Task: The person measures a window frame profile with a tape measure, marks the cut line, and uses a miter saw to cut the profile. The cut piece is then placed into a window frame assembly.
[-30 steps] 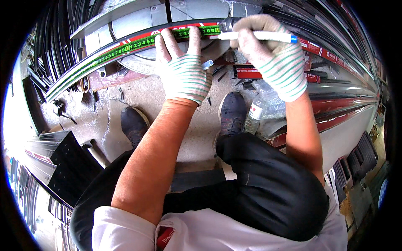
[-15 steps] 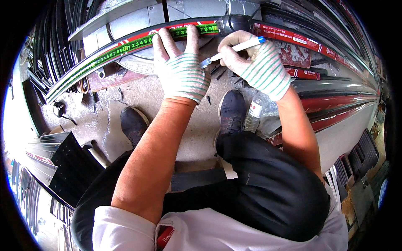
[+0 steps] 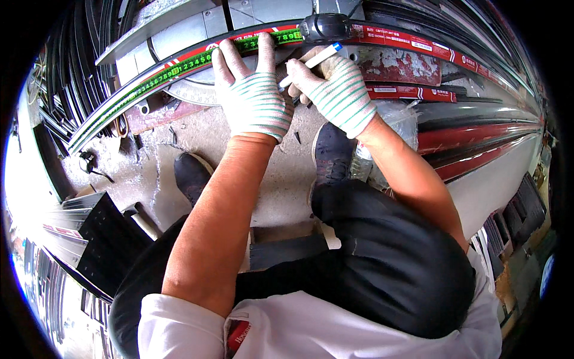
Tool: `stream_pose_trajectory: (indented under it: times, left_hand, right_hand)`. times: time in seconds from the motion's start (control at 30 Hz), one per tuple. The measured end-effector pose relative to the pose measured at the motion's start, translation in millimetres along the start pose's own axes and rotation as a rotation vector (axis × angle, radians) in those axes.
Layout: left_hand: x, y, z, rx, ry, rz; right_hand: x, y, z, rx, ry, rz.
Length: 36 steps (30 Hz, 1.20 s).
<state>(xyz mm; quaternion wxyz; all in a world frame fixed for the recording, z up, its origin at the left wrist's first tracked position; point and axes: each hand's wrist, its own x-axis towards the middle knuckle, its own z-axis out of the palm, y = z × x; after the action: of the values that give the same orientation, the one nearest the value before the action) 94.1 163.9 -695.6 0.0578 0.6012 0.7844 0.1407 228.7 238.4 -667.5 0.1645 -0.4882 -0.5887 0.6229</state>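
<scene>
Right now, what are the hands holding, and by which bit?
The right hand holds the pen by its barrel. The left hand has fingers on the tape; any grip is hidden.

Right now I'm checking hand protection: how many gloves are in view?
2: one on the left hand, touching the tape measure; one on the right hand, holding the pen.

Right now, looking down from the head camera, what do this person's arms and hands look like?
The left hand and right hand wear pale knit gloves with thin green stripes and plain, unstriped fingers. The forearms are bare up to short, pale sleeves.
</scene>
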Motion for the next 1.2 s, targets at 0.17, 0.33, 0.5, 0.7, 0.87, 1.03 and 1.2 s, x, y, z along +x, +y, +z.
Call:
stream_pose_trajectory:
  times: [0.17,0.33,0.5,0.7,0.87,1.03,1.2]
  left_hand:
    - [1.3,3.0,0.0,0.034,-0.005,0.009]
    - [4.8,10.3,-9.4,-0.019,-0.018,-0.036]
    - [5.8,6.9,-6.4,0.025,0.004,-0.008]
    - [6.8,6.9,-5.3,0.042,-0.001,0.009]
    - [6.3,6.9,-3.2,0.016,-0.004,0.001]
    - [6.0,4.7,-4.2,0.013,0.01,-0.015]
    - [7.5,8.1,-8.3,-0.04,0.034,-0.015]
  right_hand:
    - [2.2,14.1,2.6,-0.029,0.098,-0.021]
    - [-11.4,17.0,-9.5,0.264,0.21,0.166]
    - [-23.0,52.2,-32.3,0.214,0.339,0.262]
    - [-50.3,122.8,-7.7,0.059,0.101,0.507]
    - [-50.5,127.2,-21.3,-0.335,0.083,0.425]
    - [-28.0,47.1,-41.7,-0.476,0.607,-0.183]
    - [12.5,-28.7,-57.7,-0.87,0.451,-0.641]
